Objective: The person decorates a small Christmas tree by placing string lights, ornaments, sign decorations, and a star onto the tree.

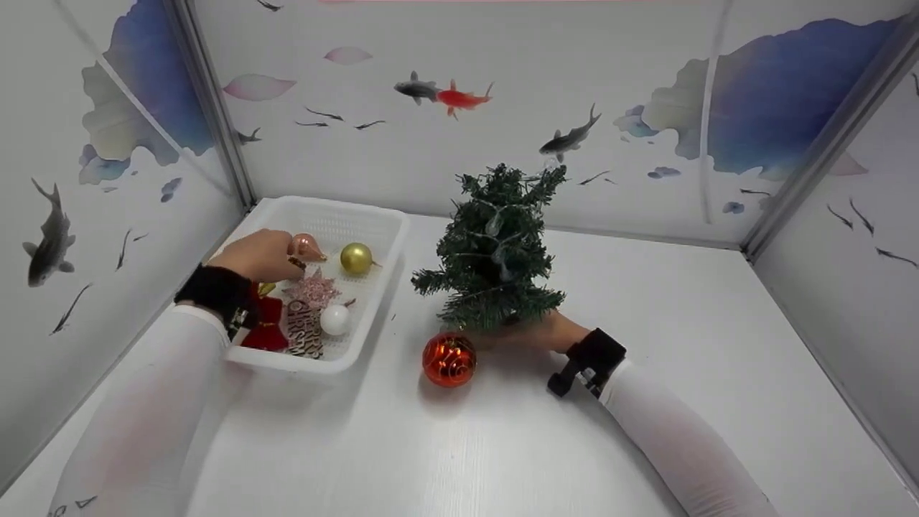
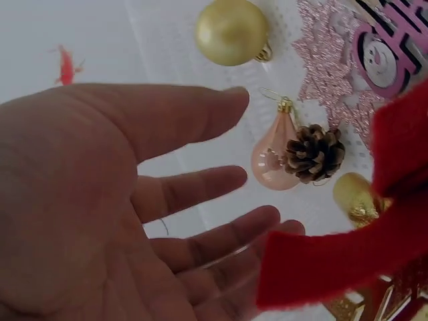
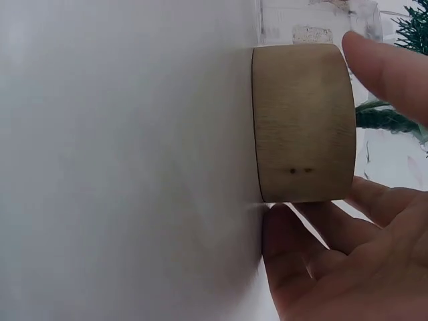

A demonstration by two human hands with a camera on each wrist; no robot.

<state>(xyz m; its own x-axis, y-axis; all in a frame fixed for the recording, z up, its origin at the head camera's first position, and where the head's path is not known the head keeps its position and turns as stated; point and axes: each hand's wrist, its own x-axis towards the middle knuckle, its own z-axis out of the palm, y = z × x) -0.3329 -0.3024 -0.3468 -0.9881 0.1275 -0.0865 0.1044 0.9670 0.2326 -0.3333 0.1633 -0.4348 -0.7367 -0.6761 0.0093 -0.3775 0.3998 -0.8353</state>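
Note:
My left hand (image 1: 260, 255) reaches over the white basket (image 1: 287, 365), beside a pink teardrop ornament (image 1: 306, 247). In the left wrist view its thumb and fingers stand apart, fairly straight, with nothing between them. Just past the fingertips lie the teardrop ornament (image 2: 273, 157) and a pine cone (image 2: 314, 154); a red velvet bow (image 2: 334, 261) covers some fingertips. My right hand (image 3: 354, 247) holds the round wooden base (image 3: 304, 124) of a small Christmas tree (image 1: 495, 251), thumb on one side and fingers on the other. The tree stands upright on the table.
A shiny red ball ornament (image 1: 449, 359) sits on the white table (image 1: 459, 452) in front of the tree. Also in the basket are a gold ball (image 1: 356, 258), a white ball (image 1: 334, 319), a pink glitter snowflake (image 1: 314, 289) and a lettered sign (image 1: 304, 330). Fish-patterned panels (image 1: 459, 143) enclose the table.

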